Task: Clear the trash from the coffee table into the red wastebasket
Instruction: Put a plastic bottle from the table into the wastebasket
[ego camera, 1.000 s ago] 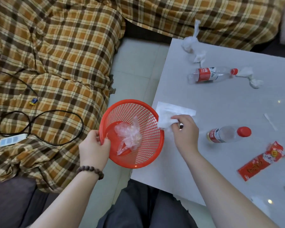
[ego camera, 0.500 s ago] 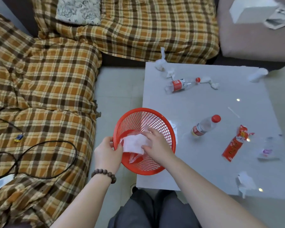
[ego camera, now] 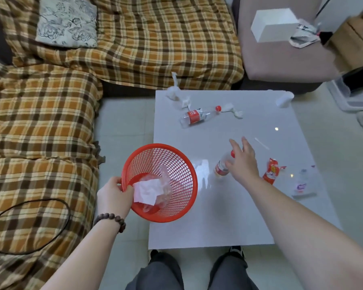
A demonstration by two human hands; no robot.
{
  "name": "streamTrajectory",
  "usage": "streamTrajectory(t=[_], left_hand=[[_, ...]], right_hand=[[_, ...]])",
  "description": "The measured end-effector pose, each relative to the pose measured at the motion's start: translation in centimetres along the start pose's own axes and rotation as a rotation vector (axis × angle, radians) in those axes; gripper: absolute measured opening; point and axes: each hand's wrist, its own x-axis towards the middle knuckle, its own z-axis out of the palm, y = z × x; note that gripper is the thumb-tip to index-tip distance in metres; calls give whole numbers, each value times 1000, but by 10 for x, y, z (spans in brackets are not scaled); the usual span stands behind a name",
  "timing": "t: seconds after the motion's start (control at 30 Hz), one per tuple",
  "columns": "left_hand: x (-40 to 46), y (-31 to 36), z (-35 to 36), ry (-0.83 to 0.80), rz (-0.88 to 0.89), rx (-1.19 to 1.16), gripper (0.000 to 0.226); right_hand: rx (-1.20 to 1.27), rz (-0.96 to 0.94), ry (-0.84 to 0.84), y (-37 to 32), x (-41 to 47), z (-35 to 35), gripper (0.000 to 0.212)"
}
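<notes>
Basket (ego camera: 176,164): lower centre, tilted beside counter (ego camera: 228,222) edge to catch trash | left hand (ego camera: 115,195): pinching rim | right hand (ego camera: 242,162): fingers spread over bottle (ego camera: 221,169).

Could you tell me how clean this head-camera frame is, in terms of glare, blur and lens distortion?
Head view: small bright light glints dot the glossy coffee table, which also mirrors the red wastebasket faintly; the right hand is motion-blurred over the near bottle, while the left hand is sharp; wide-angle bending curves the table edges and the sofa.
</notes>
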Motion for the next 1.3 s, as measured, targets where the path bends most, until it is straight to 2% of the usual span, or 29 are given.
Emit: streamTrajectory(t=[0.13, 0.23, 0.37, 0.6, 0.73, 0.87, 1.0, 1.17, 1.3], left_hand=[[-18, 11, 19, 76, -32, 30, 6], [-40, 21, 39, 134, -87, 25, 7], [-85, 38, 73, 199, -160, 17, 7], [-142, 78, 122, 249, -275, -10, 2], [-158, 100, 138, 231, -277, -40, 3], [-174, 118, 149, 193, -235, -97, 12], [-197, 130, 154, 158, -134, -101, 6], [-227, 134, 156, 117, -46, -127, 7], [-236, 121, 150, 135, -65, -130, 7]], right_hand=[[-10, -56, -266, 29, 28, 9, 66], [79, -133, -309, 53, 36, 13, 50], [189, -219, -245, 88, 39, -6, 31], [593, -356, 139, 129, 21, -95, 24], [712, -453, 160, 125, -7, -126, 22], [685, -567, 33, 117, -30, -120, 23], [590, -603, -128, 116, -44, -94, 23], [414, -610, -213, 116, -60, -66, 27], [212, -559, -235, 125, -70, -53, 40]])
